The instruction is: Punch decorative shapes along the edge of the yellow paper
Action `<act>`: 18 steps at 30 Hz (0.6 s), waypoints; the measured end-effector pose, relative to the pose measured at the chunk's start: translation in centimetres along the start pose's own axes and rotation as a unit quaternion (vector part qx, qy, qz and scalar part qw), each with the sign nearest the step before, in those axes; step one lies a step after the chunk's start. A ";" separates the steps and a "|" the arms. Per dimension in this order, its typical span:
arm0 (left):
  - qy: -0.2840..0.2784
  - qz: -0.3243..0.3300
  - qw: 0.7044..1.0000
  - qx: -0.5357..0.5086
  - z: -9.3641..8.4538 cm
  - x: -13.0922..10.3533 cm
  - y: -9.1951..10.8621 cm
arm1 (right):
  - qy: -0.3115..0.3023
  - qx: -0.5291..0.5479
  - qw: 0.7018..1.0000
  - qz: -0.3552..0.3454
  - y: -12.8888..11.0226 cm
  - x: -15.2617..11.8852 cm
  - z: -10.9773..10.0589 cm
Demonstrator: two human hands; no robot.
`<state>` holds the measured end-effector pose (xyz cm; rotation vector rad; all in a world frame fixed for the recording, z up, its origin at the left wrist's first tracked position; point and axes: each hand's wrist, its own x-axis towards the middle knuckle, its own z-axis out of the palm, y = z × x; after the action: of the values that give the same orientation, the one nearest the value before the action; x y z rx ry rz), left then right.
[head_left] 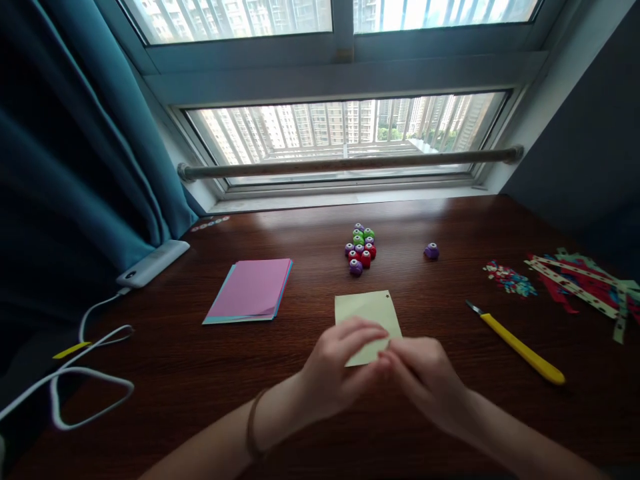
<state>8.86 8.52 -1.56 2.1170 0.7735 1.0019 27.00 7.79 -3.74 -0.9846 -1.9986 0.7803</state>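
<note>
Fingers of both hands bent, tips meeting over the near edge of the pale yellow sheet (365, 305). Left hand (325, 363) covers the sheet's near left part; right hand (433, 377) sits at its near right corner. Gap between the fingertips is narrow; cannot tell whether they pinch the paper or some small item. Sheet lies on the dark wood counter (300, 233), a small dark mark near its far right corner.

Just beyond the sheet: a cluster of small punches (359, 249), purple, green and red. One purple punch (431, 251) stands apart to the right.

Left of sheet: stack of coloured paper (253, 287), pink on top, blue showing below.

Right of sheet: knife (523, 348) with yellow handle, blade pointing away from the person; beyond it, a heap of paper bits (510, 278) beside perforated paper strips (575, 283).

Far left: white cable (95, 380), looped. Behind the counter: window (345, 127) and blue curtain (100, 133).
</note>
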 end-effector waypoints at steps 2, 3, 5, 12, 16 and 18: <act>0.048 -0.077 0.983 0.160 0.4 1.5 -3.6 | 0.049 -0.026 0.998 0.036 2.9 1.6 -0.8; 0.037 -0.110 0.962 0.246 0.6 2.1 -5.2 | 0.074 -0.045 0.994 0.068 4.5 2.3 -1.2; 0.034 -0.133 0.946 0.293 1.3 2.8 -7.9 | 0.113 -0.059 0.984 0.120 7.6 3.4 -1.6; 0.008 -0.172 0.929 0.328 2.2 2.8 -10.6 | 0.130 -0.052 0.980 0.145 11.0 3.3 -1.3; -0.025 -0.172 0.937 0.302 1.5 2.6 -10.9 | 0.123 -0.049 0.980 0.148 10.6 3.2 -1.3; -0.034 -0.173 0.940 0.291 1.2 2.7 -11.0 | 0.119 -0.046 0.980 0.153 10.6 3.3 -1.3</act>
<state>8.82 16.78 -9.38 2.3517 1.4886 0.5422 30.70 16.22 -10.03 -1.3936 -1.7103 0.6972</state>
